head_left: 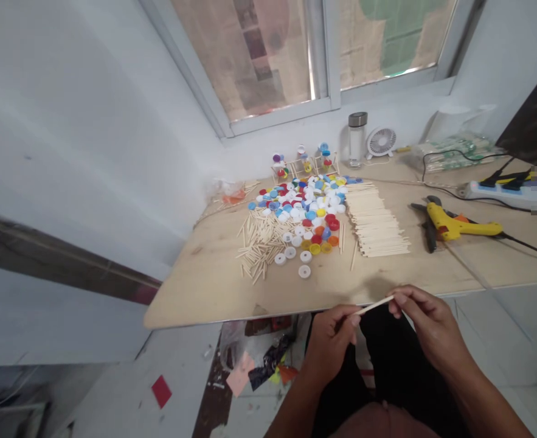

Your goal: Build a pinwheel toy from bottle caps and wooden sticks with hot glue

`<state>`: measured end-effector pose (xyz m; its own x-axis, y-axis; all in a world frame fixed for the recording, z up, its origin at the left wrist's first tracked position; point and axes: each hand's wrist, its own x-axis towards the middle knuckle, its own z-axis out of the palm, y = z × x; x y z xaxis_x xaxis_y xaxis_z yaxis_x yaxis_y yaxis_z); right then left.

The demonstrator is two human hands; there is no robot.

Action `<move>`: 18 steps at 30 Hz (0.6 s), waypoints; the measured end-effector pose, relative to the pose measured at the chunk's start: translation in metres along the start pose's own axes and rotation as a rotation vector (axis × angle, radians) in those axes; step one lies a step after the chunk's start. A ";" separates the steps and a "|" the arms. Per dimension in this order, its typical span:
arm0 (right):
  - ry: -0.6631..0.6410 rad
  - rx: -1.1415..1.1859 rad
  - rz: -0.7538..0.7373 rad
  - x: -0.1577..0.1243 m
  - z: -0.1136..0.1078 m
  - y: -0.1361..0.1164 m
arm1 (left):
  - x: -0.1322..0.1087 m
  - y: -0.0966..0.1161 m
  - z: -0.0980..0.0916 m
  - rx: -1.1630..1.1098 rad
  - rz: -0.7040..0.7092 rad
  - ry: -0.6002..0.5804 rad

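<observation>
A thin pale wooden stick (376, 305) spans the gap between my two hands, just off the front edge of the table. My left hand (334, 337) pinches its lower left end between thumb and fingers. At the other end, my right hand (426, 313) pinches it the same way, slightly higher. Beyond them on the tabletop lies a neat row of long wooden sticks (375, 222). Left of that row is a loose heap of short stick pieces (261, 240), and behind it a pile of coloured bottle caps (309, 198).
A yellow hot glue gun (462, 228) with black-handled pliers (429, 231) lies at the right. Small stick-and-cap models (304, 163), a glass bottle (356, 140) and a white fan (381, 142) stand by the wall. A power strip (505, 193) with cables sits far right. Scraps litter the floor.
</observation>
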<state>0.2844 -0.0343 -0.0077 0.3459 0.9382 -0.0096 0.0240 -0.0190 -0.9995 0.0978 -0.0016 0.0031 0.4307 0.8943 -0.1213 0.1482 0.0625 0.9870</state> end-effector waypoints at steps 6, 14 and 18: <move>-0.124 -0.049 0.007 -0.010 0.002 -0.001 | -0.009 -0.011 -0.008 -0.274 -0.133 0.110; -0.491 -0.331 -0.005 -0.017 -0.004 -0.007 | -0.012 -0.019 -0.015 -0.261 -0.172 0.118; -0.600 -0.379 0.003 -0.021 0.002 -0.006 | -0.016 -0.023 -0.015 -0.275 -0.171 0.124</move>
<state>0.2751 -0.0531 -0.0019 -0.2271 0.9644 -0.1353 0.3866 -0.0382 -0.9214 0.0741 -0.0102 -0.0160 0.3060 0.9068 -0.2899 -0.0439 0.3176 0.9472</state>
